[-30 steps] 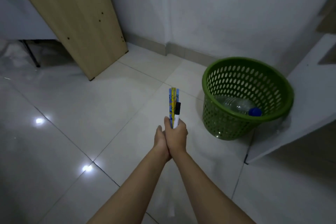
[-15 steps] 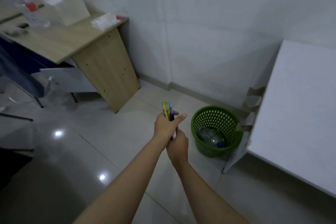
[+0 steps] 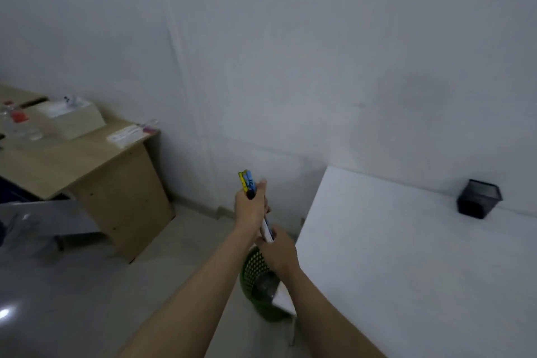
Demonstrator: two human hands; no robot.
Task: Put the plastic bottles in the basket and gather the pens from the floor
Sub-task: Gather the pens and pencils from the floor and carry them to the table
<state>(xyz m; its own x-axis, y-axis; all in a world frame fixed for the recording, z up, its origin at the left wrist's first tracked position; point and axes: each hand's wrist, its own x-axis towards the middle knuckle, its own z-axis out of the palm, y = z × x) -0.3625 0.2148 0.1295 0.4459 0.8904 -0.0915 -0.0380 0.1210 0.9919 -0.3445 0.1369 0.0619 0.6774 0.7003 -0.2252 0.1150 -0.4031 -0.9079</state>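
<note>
Perforated plastic basket (image 3: 255,267) — wood-grain desk (image 3: 96,166)

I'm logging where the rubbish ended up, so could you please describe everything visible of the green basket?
The green basket is perforated plastic, standing on the grey floor against the white table's edge. Both forearms and the table hide much of it. A clear bottle shows inside. Neither hand touches it.
</note>
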